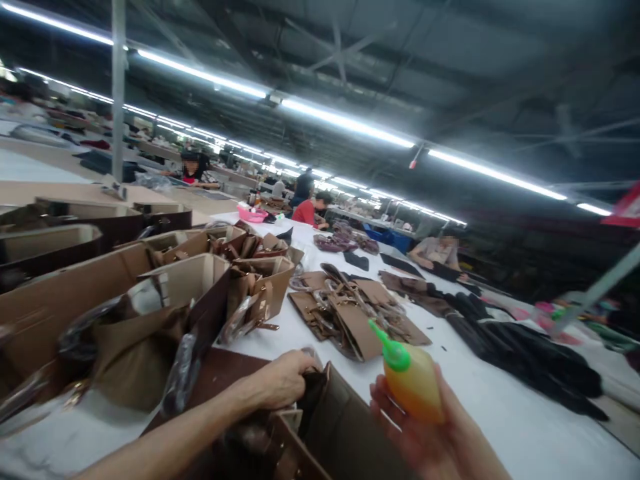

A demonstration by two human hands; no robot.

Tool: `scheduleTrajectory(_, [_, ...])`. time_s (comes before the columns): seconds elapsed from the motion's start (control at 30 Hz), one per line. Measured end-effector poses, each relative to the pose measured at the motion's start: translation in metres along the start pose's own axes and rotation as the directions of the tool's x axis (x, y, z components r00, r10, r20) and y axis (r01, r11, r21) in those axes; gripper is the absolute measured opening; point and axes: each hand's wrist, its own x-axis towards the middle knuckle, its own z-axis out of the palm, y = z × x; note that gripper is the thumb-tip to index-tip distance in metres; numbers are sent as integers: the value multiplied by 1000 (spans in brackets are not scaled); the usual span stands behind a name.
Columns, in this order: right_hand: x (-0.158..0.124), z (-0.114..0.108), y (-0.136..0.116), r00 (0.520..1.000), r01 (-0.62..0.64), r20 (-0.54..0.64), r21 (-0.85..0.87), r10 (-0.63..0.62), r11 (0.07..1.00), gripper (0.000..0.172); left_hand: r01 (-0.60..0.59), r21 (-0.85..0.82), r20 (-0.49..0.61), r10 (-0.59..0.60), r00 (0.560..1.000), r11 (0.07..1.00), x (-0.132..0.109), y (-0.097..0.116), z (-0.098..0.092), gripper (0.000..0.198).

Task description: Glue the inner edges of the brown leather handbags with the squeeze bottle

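Observation:
My right hand (405, 427) holds a squeeze bottle (415, 390) with a green nozzle and yellow-orange contents. Its nozzle points up and to the left. My left hand (283, 380) is closed on the upper edge of a dark brown handbag (345, 427) in front of me; its fingertips are partly hidden. The bag's mouth faces up, and a tan panel with a strap and metal fittings shows at its near side. The bottle is to the right of the bag and apart from it.
Several brown and tan handbags (200, 287) crowd the left of the white table (505, 393). Flat tan bag pieces (350, 313) lie ahead, and dark material (540, 360) is heaped at right. A pink basket (251, 213) stands farther off. Several people sit at tables beyond.

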Motion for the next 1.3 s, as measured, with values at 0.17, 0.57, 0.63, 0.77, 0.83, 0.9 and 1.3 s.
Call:
scheduleTrajectory(0.17, [9,-5,1,998,62,4,78,-62,995,43,-23,20,16,23,1000,1000,3,-1,-3,47])
scheduleTrajectory(0.57, [3,2,4,998,56,-1,151,-56,987,46,113,-135,30,-110,993,984,18,2,7,35])
scheduleTrajectory(0.63, [1,3,5,999,51,-3,150,-51,987,47,150,-37,-33,-152,988,988,21,5,9,29])
scheduleTrajectory(0.77, [0,5,5,998,57,-14,158,-56,986,48,113,33,-48,-112,993,993,18,10,9,16])
scheduleTrajectory(0.83, [0,6,5,998,66,-26,145,-63,987,48,113,8,-27,-112,993,994,15,8,8,9])
scheduleTrajectory(0.9, [1,6,4,996,85,-33,128,-81,988,46,127,-67,8,-127,992,990,12,5,8,15])
scheduleTrajectory(1.3, [2,-10,-6,988,138,-100,199,-120,970,35,49,-536,58,-21,998,843,7,-5,12,36])
